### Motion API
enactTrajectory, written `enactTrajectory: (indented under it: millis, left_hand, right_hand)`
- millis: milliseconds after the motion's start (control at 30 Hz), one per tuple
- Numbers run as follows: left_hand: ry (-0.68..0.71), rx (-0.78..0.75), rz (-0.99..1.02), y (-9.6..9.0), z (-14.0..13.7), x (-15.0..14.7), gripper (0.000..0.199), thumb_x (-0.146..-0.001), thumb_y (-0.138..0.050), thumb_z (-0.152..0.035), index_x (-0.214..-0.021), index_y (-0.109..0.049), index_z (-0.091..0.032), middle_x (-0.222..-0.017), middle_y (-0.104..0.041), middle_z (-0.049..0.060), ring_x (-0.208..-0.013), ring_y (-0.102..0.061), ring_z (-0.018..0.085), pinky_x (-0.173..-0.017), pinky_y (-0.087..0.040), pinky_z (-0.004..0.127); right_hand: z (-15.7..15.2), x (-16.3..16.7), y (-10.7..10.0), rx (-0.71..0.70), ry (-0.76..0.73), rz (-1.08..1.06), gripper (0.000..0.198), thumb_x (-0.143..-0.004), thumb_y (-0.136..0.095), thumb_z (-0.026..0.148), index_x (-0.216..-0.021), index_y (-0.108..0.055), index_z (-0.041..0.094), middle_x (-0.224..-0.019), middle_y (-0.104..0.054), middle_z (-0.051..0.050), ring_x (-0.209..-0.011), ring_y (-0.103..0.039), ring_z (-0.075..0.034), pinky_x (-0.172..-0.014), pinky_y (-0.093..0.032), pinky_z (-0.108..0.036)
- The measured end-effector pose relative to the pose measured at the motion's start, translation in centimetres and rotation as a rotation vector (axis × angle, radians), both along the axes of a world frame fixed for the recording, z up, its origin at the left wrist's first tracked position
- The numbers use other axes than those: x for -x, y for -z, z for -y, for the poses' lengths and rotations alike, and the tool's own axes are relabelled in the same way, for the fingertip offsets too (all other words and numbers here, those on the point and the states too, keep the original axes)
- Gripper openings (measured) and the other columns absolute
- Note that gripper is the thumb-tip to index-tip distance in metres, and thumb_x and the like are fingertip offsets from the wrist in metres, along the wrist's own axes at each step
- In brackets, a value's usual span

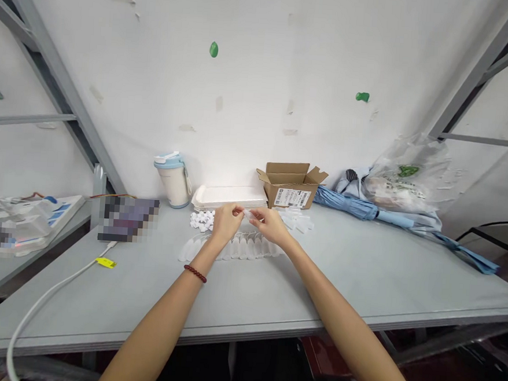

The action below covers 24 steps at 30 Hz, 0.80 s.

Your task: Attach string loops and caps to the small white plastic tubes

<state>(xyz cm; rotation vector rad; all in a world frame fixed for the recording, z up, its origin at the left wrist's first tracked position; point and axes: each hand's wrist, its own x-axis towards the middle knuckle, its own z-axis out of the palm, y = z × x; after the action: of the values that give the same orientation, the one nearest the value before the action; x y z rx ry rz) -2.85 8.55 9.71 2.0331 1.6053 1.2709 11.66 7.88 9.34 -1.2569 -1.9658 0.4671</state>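
Note:
My left hand (pixel 227 222) and my right hand (pixel 271 225) meet above the middle of the table, fingertips pinched together. Between them is a small translucent whitish piece (pixel 247 214), mostly covered by the fingers, so its exact kind is unclear. Below the hands, a row of rounded, translucent white pieces (pixel 243 249) lies side by side, partly hidden by my left wrist. A heap of small white cap-like parts (pixel 200 220) sits just left of my left hand. Several clear tube-like pieces (pixel 297 221) lie beyond my right hand.
Behind the hands stand a white tray (pixel 231 197) and an open cardboard box (pixel 291 194). A cream tumbler (pixel 174 182) is at back left, near a blurred-out device (pixel 128 219) with a white cable (pixel 56 287). A folded blue umbrella (pixel 353 204) and plastic bag (pixel 406 181) lie right.

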Motion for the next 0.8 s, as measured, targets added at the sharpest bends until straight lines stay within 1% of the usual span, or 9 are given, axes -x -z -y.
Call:
enactTrajectory:
  millis: [100, 200, 367, 433, 600, 800]
  left_hand:
    - [0.014, 0.003, 0.022, 0.1, 0.0, 0.0, 0.015, -0.072, -0.057, -0.010, -0.080, -0.069, -0.014, -0.081, -0.072, 0.006, -0.073, -0.064, 0.016, -0.074, -0.049, 0.028]
    - [0.039, 0.013, 0.088, 0.1, 0.1, 0.1, 0.016, -0.073, -0.056, -0.013, -0.081, -0.070, -0.014, -0.081, -0.073, 0.006, -0.073, -0.065, 0.016, -0.074, -0.050, 0.029]
    - [0.107, 0.056, 0.203, 0.2, 0.4, -0.1, 0.016, -0.073, -0.057, -0.016, -0.084, -0.070, -0.013, -0.083, -0.073, 0.007, -0.074, -0.066, 0.017, -0.075, -0.052, 0.030]
    - [0.143, 0.070, 0.229, 0.3, 0.6, -0.3, 0.016, -0.072, -0.058, -0.015, -0.084, -0.069, -0.013, -0.083, -0.073, 0.006, -0.075, -0.067, 0.017, -0.076, -0.052, 0.030]
    - [0.235, 0.018, 0.273, 0.7, 0.9, -0.9, 0.012, -0.073, -0.059, -0.016, -0.081, -0.068, -0.014, -0.085, -0.071, 0.007, -0.079, -0.066, 0.017, -0.078, -0.053, 0.030]
    - [0.254, -0.026, 0.295, 0.9, 1.0, -1.1, 0.013, -0.074, -0.056, -0.013, -0.079, -0.069, -0.015, -0.087, -0.069, 0.006, -0.083, -0.064, 0.016, -0.080, -0.054, 0.030]
  right_hand:
    - [0.1, -0.2, 0.1, -0.013, 0.027, 0.032, 0.022, -0.078, -0.059, 0.011, -0.097, -0.068, 0.014, -0.094, -0.071, -0.007, -0.085, -0.064, -0.019, -0.074, -0.048, -0.028]
    - [0.2, -0.4, 0.3, -0.031, 0.029, 0.051, 0.023, -0.078, -0.059, 0.010, -0.099, -0.067, 0.015, -0.096, -0.070, -0.007, -0.086, -0.063, -0.019, -0.073, -0.047, -0.027]
    - [0.6, -1.1, 0.3, -0.120, 0.015, 0.136, 0.017, -0.077, -0.057, 0.008, -0.089, -0.067, 0.014, -0.087, -0.069, -0.006, -0.079, -0.060, -0.017, -0.073, -0.045, -0.026]
    - [0.8, -1.4, 0.4, -0.127, 0.025, 0.144, 0.018, -0.077, -0.056, 0.008, -0.090, -0.067, 0.013, -0.086, -0.068, -0.008, -0.079, -0.060, -0.017, -0.072, -0.045, -0.026]
    - [0.9, -2.0, 0.6, -0.104, 0.058, 0.105, 0.020, -0.078, -0.056, 0.010, -0.095, -0.066, 0.014, -0.088, -0.067, -0.008, -0.080, -0.059, -0.018, -0.069, -0.045, -0.026]
    - [0.7, -1.9, 1.1, -0.132, 0.044, 0.074, 0.024, -0.079, -0.055, 0.011, -0.101, -0.064, 0.014, -0.085, -0.065, -0.007, -0.077, -0.058, -0.017, -0.067, -0.046, -0.026]
